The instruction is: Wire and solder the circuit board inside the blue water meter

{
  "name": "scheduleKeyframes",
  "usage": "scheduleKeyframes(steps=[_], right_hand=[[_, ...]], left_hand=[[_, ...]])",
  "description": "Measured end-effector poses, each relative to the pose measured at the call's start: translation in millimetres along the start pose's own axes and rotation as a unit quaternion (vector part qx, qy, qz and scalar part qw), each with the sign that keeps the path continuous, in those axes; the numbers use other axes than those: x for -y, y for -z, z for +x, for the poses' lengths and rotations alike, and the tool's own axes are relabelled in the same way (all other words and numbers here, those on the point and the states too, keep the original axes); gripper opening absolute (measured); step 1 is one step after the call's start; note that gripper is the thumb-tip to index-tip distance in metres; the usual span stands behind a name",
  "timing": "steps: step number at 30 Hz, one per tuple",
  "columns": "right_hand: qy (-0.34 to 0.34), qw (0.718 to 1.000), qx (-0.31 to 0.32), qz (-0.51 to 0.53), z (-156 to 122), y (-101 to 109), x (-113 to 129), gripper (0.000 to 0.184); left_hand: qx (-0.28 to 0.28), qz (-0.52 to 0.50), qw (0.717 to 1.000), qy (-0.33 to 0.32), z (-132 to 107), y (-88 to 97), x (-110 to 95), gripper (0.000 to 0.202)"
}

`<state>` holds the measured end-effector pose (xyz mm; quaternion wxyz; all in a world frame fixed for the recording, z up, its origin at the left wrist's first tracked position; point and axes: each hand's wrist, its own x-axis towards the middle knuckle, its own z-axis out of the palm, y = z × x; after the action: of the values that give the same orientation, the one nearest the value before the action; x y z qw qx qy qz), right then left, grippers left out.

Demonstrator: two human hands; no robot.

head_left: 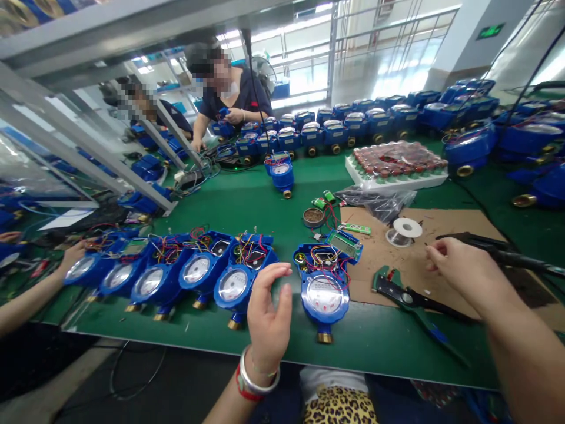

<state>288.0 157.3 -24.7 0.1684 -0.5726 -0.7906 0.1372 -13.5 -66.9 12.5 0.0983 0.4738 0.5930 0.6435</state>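
Note:
My left hand (268,315) hovers with its fingers apart and holds nothing, just left of an opened blue water meter (325,285) with red wires and a green circuit board (345,242) folded out above it. My right hand (463,272) rests knuckles-up on the brown cardboard sheet (450,227); its fingers are curled, close to a black soldering iron (498,250), and I cannot see whether it grips anything. A green-handled cutter (412,301) lies between the meter and that hand.
Several open blue meters (176,271) line the green mat to the left, where another person's hand (70,256) touches one. A solder spool (404,231), a small tin (313,217), a tray of red parts (395,160) and rows of meters (353,126) lie beyond. Two people sit opposite.

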Motion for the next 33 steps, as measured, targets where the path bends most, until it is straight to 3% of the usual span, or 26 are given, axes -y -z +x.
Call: scheduleKeyframes(steps=[1,3,5,7,9,11,17,19,23,25,28,33], right_hand=[[-0.024,1.000,-0.009,0.005,-14.0,8.3,12.3,0.021],[-0.009,0.995,0.040,0.090,-41.8,23.8,44.3,0.021],[0.065,0.968,0.110,0.214,-64.4,35.2,81.4,0.027],[0.151,0.936,0.174,0.265,-78.0,40.0,115.9,0.019],[0.223,0.917,0.195,0.269,-82.7,38.7,141.5,0.011],[0.246,0.912,0.175,0.277,-82.4,34.1,156.5,0.007],[0.285,0.895,0.181,0.292,-74.6,26.7,163.2,0.006],[0.285,0.898,0.148,0.300,-66.6,24.2,161.7,0.005],[0.286,0.919,-0.051,0.265,-44.8,11.3,160.2,0.016],[0.319,0.915,-0.084,0.234,-37.6,3.6,161.5,0.019],[0.355,0.908,-0.078,0.210,-34.2,-5.8,164.6,0.009],[0.351,0.899,-0.102,0.240,-33.2,-15.7,166.7,0.006]], left_hand=[[0.014,0.005,1.000,-0.006,1.4,0.3,-2.4,0.022],[0.055,0.019,0.998,-0.031,4.7,0.5,-10.7,0.022],[0.123,0.044,0.988,-0.081,8.3,-0.9,-22.2,0.025],[0.207,0.081,0.965,-0.141,10.8,-4.5,-33.7,0.030],[0.270,0.116,0.938,-0.181,11.4,-9.7,-41.1,0.032],[0.296,0.137,0.926,-0.190,9.9,-14.6,-43.2,0.030],[0.292,0.167,0.923,-0.187,5.5,-14.8,-36.0,0.026],[0.278,0.184,0.925,-0.181,8.9,-11.2,-33.6,0.032],[0.114,0.214,0.968,-0.062,27.1,-5.5,-28.9,0.027],[0.057,0.178,0.982,0.022,38.2,-6.4,-27.8,0.020],[0.062,0.077,0.990,0.100,49.9,-14.8,-29.5,0.016],[0.098,-0.020,0.987,0.128,60.0,-34.5,-32.5,0.010]])
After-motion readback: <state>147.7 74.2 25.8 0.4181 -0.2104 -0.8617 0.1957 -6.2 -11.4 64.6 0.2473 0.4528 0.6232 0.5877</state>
